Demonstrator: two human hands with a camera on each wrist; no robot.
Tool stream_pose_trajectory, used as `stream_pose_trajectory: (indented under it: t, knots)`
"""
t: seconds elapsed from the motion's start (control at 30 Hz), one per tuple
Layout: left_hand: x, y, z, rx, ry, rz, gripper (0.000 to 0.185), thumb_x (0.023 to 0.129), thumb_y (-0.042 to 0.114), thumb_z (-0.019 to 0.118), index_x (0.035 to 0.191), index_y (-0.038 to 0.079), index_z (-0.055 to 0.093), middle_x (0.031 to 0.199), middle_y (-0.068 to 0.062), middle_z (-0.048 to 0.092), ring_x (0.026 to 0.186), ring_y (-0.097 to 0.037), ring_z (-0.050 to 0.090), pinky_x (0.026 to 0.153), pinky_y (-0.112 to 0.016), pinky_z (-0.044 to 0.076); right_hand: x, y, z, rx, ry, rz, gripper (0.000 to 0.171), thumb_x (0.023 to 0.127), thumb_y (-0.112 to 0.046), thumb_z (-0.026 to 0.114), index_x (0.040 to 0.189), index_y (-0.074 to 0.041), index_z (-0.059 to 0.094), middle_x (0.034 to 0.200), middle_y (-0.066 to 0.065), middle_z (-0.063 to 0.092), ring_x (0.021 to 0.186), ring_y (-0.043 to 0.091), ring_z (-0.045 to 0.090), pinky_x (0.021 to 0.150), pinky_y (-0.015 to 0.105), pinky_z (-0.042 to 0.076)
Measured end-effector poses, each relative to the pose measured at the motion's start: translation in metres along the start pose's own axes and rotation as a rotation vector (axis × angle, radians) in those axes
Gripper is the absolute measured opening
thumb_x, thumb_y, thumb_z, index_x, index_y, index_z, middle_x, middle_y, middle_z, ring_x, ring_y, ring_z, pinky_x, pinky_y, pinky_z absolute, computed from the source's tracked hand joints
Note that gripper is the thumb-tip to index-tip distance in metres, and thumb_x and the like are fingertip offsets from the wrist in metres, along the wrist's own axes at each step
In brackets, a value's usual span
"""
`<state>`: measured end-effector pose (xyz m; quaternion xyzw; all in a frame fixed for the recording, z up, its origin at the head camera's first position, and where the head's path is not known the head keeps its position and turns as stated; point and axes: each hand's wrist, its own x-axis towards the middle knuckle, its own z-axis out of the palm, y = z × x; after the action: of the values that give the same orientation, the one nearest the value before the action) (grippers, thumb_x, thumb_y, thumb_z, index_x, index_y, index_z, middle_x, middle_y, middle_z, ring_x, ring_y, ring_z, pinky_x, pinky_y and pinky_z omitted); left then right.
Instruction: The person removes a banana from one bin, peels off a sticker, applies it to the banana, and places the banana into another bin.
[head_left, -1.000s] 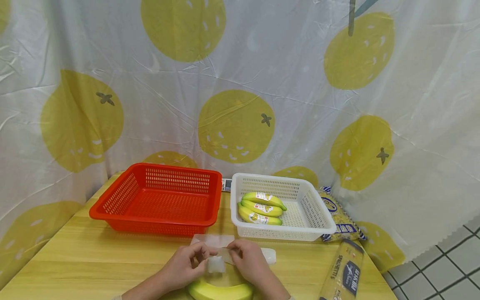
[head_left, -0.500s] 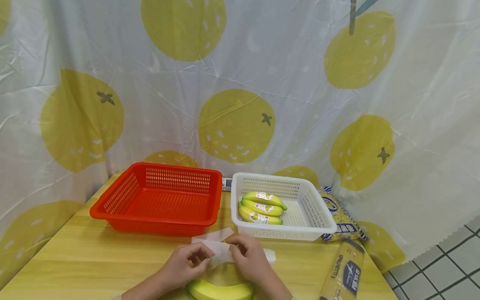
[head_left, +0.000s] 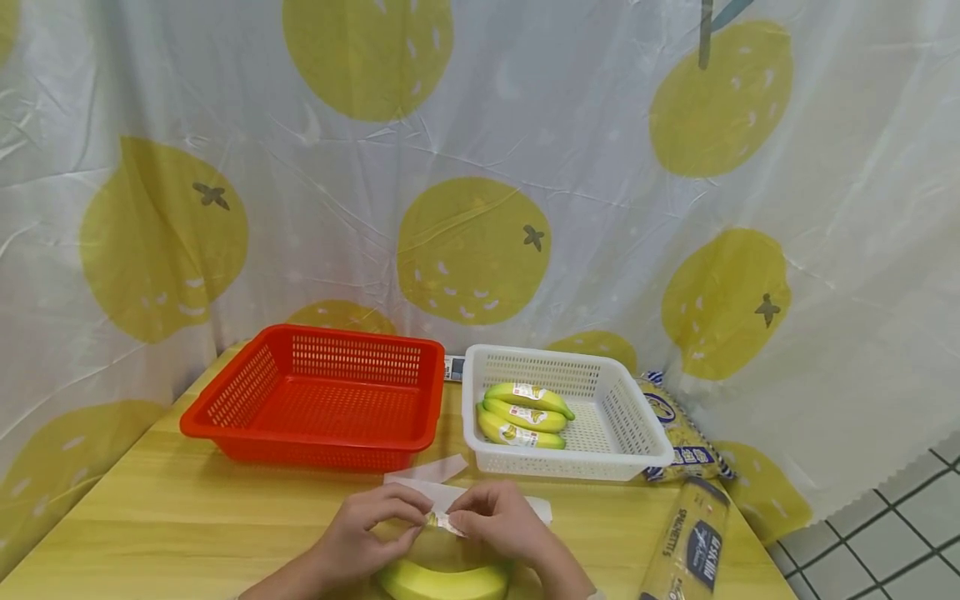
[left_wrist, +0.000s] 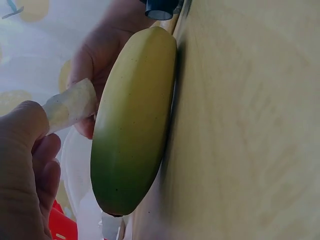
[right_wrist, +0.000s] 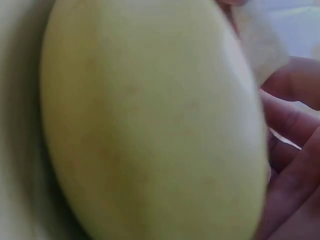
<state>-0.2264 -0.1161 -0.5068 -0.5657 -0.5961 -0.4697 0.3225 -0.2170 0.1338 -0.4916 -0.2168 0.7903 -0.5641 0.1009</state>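
both hands' fingers (head_left: 420,503) pinch a small sticker (head_left: 441,522) over the banana (head_left: 442,581) at the surface's near edge. backing strips (head_left: 427,472) lie just beyond. farther back, the red basket (head_left: 225,417) is left, and the white basket (head_left: 645,442) with 3 bananas (head_left: 522,414) right; pasta packets (head_left: 690,533) lie near the right edge.

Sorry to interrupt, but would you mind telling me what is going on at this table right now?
A person sits at the wooden table with both hands over a loose banana at the near edge. The left hand and the right hand together pinch a small sticker label just above it. White backing strips lie beyond the hands. The white basket holds three labelled bananas; the red basket holds nothing visible. A spaghetti packet lies to the right.
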Motion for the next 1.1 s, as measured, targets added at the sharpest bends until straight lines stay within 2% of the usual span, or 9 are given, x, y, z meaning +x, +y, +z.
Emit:
stream_pose_trajectory:
  t: [0.1, 0.2, 0.37, 0.43, 0.53, 0.63, 0.7, 1.0, 1.1]
  knots:
    - [-0.002, 0.0, 0.0, -0.017, -0.031, -0.003, 0.031, 0.075, -0.009, 0.082, 0.1, 0.008, 0.073, 0.104, -0.012, 0.072, 0.095, -0.025, 0.071, 0.091, -0.024, 0.056, -0.001, 0.0, -0.003, 0.017, -0.034, -0.011, 0.015, 0.093, -0.017, 0.074, 0.099, -0.004, 0.078, 0.086, -0.004, 0.072, 0.071, 0.002, 0.061, 0.063, 0.018, 0.051]
    - [-0.007, 0.0, -0.002, -0.03, -0.102, -0.048, 0.036, 0.072, -0.004, 0.082, 0.104, 0.01, 0.072, 0.111, -0.01, 0.07, 0.101, -0.023, 0.069, 0.092, -0.025, 0.055, -0.004, -0.001, -0.004, 0.036, -0.057, -0.025, 0.015, 0.091, -0.015, 0.075, 0.097, -0.001, 0.076, 0.083, -0.006, 0.071, 0.071, 0.001, 0.061, 0.064, 0.017, 0.05]
    - [-0.012, 0.006, -0.005, -0.023, -0.169, -0.221, 0.033, 0.079, 0.007, 0.084, 0.106, 0.018, 0.067, 0.106, 0.0, 0.068, 0.095, -0.012, 0.065, 0.078, -0.024, 0.055, -0.01, -0.002, -0.001, 0.025, -0.1, -0.028, 0.013, 0.088, -0.015, 0.079, 0.091, -0.003, 0.075, 0.077, -0.008, 0.067, 0.065, -0.002, 0.056, 0.058, 0.015, 0.045]
    - [-0.012, 0.008, -0.005, -0.015, -0.182, -0.317, 0.03, 0.082, 0.014, 0.086, 0.103, 0.021, 0.065, 0.098, 0.006, 0.068, 0.087, -0.007, 0.062, 0.07, -0.021, 0.052, -0.011, -0.003, 0.0, 0.017, -0.119, -0.046, 0.012, 0.088, -0.013, 0.079, 0.09, -0.003, 0.074, 0.074, -0.002, 0.067, 0.062, -0.003, 0.053, 0.056, 0.014, 0.043]
    - [-0.013, 0.01, -0.005, 0.011, -0.226, -0.367, 0.026, 0.085, 0.023, 0.086, 0.097, 0.026, 0.063, 0.086, 0.012, 0.063, 0.077, -0.001, 0.057, 0.063, -0.015, 0.047, -0.013, -0.005, 0.002, 0.003, -0.147, -0.096, 0.01, 0.088, -0.01, 0.078, 0.089, -0.001, 0.073, 0.073, 0.014, 0.066, 0.062, -0.004, 0.051, 0.056, 0.013, 0.041]
    - [-0.013, 0.01, -0.004, 0.021, -0.272, -0.331, 0.024, 0.086, 0.024, 0.084, 0.092, 0.028, 0.061, 0.08, 0.014, 0.058, 0.073, 0.003, 0.052, 0.061, -0.01, 0.043, -0.014, -0.007, 0.004, -0.017, -0.173, -0.146, 0.009, 0.088, -0.008, 0.077, 0.088, 0.0, 0.073, 0.077, 0.027, 0.065, 0.064, -0.005, 0.052, 0.058, 0.012, 0.042]
    - [-0.013, 0.01, -0.003, 0.014, -0.294, -0.291, 0.023, 0.087, 0.023, 0.083, 0.09, 0.028, 0.061, 0.078, 0.014, 0.056, 0.073, 0.006, 0.05, 0.061, -0.008, 0.042, -0.015, -0.008, 0.006, -0.028, -0.184, -0.161, 0.008, 0.089, -0.007, 0.077, 0.087, -0.001, 0.073, 0.077, 0.028, 0.065, 0.066, -0.006, 0.054, 0.06, 0.011, 0.044]
    - [-0.013, 0.011, -0.001, -0.059, -0.364, -0.225, 0.024, 0.086, 0.01, 0.079, 0.084, 0.026, 0.061, 0.075, 0.012, 0.054, 0.074, 0.01, 0.046, 0.064, -0.004, 0.041, -0.02, -0.009, 0.009, -0.011, -0.253, -0.15, 0.008, 0.089, -0.006, 0.076, 0.087, 0.0, 0.071, 0.073, 0.025, 0.064, 0.064, -0.006, 0.055, 0.059, 0.011, 0.045]
    - [-0.013, 0.011, 0.0, -0.04, -0.371, -0.219, 0.026, 0.084, 0.011, 0.082, 0.084, 0.027, 0.062, 0.075, 0.013, 0.054, 0.074, 0.011, 0.045, 0.064, -0.003, 0.039, -0.022, -0.008, 0.01, -0.046, -0.255, -0.137, 0.008, 0.088, -0.008, 0.078, 0.085, -0.004, 0.071, 0.068, 0.014, 0.064, 0.062, -0.006, 0.054, 0.057, 0.011, 0.044]
